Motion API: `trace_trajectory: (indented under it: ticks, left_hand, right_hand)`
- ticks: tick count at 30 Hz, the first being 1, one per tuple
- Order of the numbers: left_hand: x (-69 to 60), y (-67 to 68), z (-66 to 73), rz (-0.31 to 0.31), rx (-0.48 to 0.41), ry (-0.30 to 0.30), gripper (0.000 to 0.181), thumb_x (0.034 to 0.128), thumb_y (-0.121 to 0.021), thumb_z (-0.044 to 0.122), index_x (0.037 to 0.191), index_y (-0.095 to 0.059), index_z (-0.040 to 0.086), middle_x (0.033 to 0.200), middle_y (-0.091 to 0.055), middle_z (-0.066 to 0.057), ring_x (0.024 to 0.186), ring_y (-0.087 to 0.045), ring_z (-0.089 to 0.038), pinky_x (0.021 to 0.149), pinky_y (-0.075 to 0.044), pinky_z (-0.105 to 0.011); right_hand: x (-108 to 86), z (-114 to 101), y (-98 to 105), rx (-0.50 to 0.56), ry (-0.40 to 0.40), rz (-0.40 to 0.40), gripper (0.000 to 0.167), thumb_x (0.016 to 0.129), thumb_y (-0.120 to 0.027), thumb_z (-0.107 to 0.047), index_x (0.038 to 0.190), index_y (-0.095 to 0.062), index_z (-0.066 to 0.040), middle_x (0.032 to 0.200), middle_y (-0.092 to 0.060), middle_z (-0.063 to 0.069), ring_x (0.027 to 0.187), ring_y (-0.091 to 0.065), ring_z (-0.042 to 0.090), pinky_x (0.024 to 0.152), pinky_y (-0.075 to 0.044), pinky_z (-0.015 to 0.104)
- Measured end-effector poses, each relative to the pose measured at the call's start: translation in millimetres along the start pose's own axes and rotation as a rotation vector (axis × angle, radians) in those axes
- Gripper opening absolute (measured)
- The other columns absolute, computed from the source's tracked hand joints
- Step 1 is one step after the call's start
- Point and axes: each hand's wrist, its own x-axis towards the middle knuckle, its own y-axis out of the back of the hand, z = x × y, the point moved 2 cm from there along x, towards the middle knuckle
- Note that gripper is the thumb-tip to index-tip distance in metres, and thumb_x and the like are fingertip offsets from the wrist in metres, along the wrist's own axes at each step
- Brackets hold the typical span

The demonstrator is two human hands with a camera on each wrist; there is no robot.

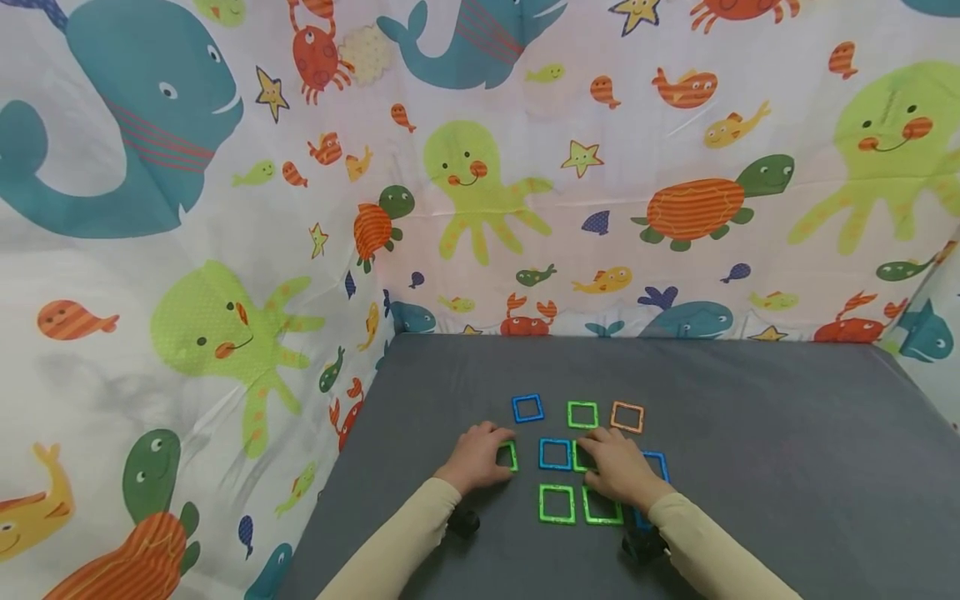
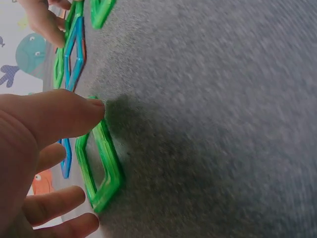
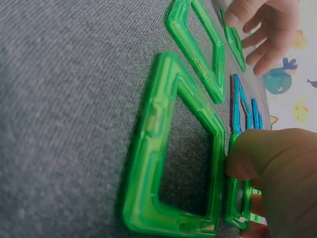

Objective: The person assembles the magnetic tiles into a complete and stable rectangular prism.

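Observation:
My left hand [image 1: 474,458] curves round a green square frame [image 1: 512,456] lying on the grey surface. In the left wrist view its thumb rests at one end of that green frame [image 2: 111,161], with fingers bent beside it. My right hand [image 1: 621,468] holds another green square [image 1: 577,457] between thumb and fingers, partly hidden by the hand. This square touches a blue square [image 1: 555,467] on its left. In the right wrist view the thumb lies against the held green square [image 3: 232,206], beyond a nearer green frame [image 3: 148,144].
A blue square [image 1: 528,417], a green square [image 1: 582,403] and an orange square [image 1: 627,428] form the far row. Two green squares [image 1: 557,521] [image 1: 603,521] lie nearer. Blue frames [image 1: 660,457] are partly behind the right hand. Patterned cloth [image 1: 480,292] stands behind and at left.

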Motion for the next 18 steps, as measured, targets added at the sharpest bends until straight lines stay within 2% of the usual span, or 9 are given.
trace_trajectory:
  ticks: [4,9,14,18]
  left_hand:
    - [-0.8,-0.7,-1.4,-0.010,0.042,0.015,0.058,0.0831,-0.081,0.030,0.138,-0.064,0.021,0.125,-0.063,-0.007,0.108,-0.057,-0.026,0.094,-0.049,-0.046]
    - [0.2,0.7,0.9,-0.006,0.077,0.005,0.056,0.0811,-0.083,0.028,0.134,-0.066,0.019,0.118,-0.065,-0.006,0.100,-0.057,-0.024,0.089,-0.050,-0.044]
    - [2.6,-1.5,1.1,-0.011,0.120,-0.006,0.054,0.0815,-0.083,0.027,0.133,-0.067,0.019,0.117,-0.066,-0.005,0.099,-0.059,-0.022,0.087,-0.050,-0.043]
    - [3.8,-2.7,1.6,-0.020,0.121,-0.013,0.054,0.0822,-0.084,0.027,0.132,-0.067,0.019,0.117,-0.066,-0.005,0.098,-0.059,-0.022,0.085,-0.051,-0.042]
  right_hand:
    - [-0.9,0.2,0.8,0.000,-0.001,0.013,0.047,0.086,-0.074,-0.016,0.130,-0.067,-0.001,0.128,-0.063,0.016,0.109,-0.058,0.036,0.085,-0.052,0.057]
    - [-1.6,0.0,1.4,0.002,-0.003,0.015,0.047,0.086,-0.074,-0.016,0.130,-0.067,-0.001,0.128,-0.063,0.016,0.109,-0.058,0.036,0.084,-0.052,0.057]
    - [-1.6,-0.5,0.5,0.004,0.004,0.014,0.047,0.086,-0.073,-0.016,0.130,-0.067,-0.001,0.128,-0.063,0.015,0.109,-0.058,0.036,0.084,-0.052,0.057]
    - [-1.5,-1.2,1.0,0.003,0.008,0.018,0.048,0.086,-0.074,-0.017,0.130,-0.067,-0.001,0.127,-0.063,0.015,0.109,-0.058,0.036,0.084,-0.052,0.057]
